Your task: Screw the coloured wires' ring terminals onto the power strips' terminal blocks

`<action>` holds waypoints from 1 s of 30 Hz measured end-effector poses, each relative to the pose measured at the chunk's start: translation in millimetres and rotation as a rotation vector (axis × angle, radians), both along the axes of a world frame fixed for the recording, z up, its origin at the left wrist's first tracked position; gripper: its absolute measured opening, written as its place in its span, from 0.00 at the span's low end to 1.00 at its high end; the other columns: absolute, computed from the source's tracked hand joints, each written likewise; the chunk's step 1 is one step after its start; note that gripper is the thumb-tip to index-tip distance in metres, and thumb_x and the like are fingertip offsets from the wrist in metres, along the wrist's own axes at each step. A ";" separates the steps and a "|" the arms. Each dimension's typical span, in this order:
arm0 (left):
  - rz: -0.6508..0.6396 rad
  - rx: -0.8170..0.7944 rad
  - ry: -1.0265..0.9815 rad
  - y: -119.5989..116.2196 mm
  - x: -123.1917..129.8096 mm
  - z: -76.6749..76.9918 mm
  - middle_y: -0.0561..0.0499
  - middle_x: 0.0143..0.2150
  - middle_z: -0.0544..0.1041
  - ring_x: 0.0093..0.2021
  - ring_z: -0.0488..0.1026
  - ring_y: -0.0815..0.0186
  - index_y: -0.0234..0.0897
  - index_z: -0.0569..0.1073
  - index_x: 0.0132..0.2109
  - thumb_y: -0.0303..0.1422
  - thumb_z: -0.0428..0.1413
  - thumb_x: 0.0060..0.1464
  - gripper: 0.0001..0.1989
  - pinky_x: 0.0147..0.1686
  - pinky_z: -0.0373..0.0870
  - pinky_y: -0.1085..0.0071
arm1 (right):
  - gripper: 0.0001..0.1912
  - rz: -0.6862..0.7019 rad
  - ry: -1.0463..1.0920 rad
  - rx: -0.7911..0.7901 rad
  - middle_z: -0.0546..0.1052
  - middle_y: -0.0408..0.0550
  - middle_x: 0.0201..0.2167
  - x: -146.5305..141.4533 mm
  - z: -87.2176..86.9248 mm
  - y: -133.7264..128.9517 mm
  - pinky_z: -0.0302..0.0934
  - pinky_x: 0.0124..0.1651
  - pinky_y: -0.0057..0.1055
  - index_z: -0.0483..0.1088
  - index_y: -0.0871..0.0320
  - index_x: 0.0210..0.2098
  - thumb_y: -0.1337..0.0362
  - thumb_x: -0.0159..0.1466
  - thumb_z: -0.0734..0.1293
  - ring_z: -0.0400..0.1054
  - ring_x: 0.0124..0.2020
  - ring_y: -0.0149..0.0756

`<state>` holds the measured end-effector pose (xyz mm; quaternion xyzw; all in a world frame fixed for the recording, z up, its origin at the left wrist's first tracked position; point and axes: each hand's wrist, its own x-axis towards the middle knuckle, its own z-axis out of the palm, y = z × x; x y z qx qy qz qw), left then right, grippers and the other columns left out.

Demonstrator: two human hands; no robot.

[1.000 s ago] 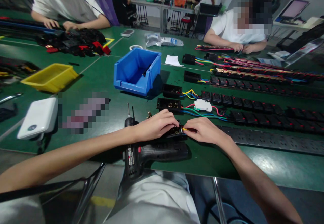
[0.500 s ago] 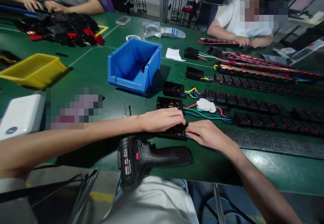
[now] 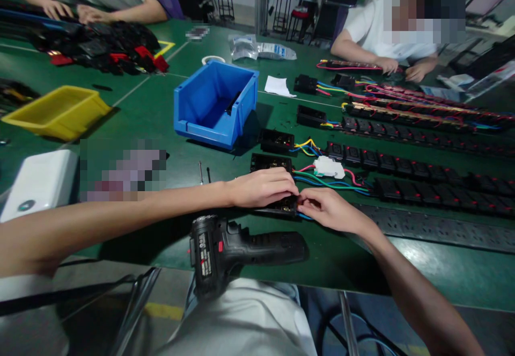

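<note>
My left hand (image 3: 263,187) lies across a black plastic box (image 3: 286,204) with brass contacts inside. Its fingers are bent together, the tips at the box's right end; what they grip is hidden. At that same end my right hand (image 3: 332,208) is closed in a pinch, its fingertips close to the left ones. A blue wire (image 3: 304,217) comes out beneath it, but I cannot make out what the pinch holds. Just behind sits a similar black box (image 3: 270,161) with coloured wires and a white wrapped piece (image 3: 329,167). In front lies a black cordless drill (image 3: 217,251).
A blue bin (image 3: 201,126), a yellow tray (image 3: 58,111) and a white box-shaped device (image 3: 40,184) stand to the left. Rows of black socket strips (image 3: 422,192) and a dark perforated metal strip (image 3: 434,231) extend right. Two co-workers' hands are busy across the table.
My right hand's fingers have curled and shifted slightly back from the box end. The left hand stays over the box. The co-worker's hands at right have moved apart.
</note>
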<state>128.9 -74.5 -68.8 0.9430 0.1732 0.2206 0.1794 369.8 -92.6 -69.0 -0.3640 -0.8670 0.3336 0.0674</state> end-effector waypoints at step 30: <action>-0.110 -0.035 -0.141 0.8 13.7 -1.9 0.40 0.43 0.76 0.44 0.70 0.66 0.31 0.73 0.48 0.27 0.48 0.64 0.11 0.47 0.67 0.70 | 0.10 0.133 -0.119 0.222 0.72 0.45 0.35 8.7 0.1 -2.6 0.52 0.39 0.24 0.71 0.58 0.38 0.61 0.68 0.60 0.65 0.36 0.28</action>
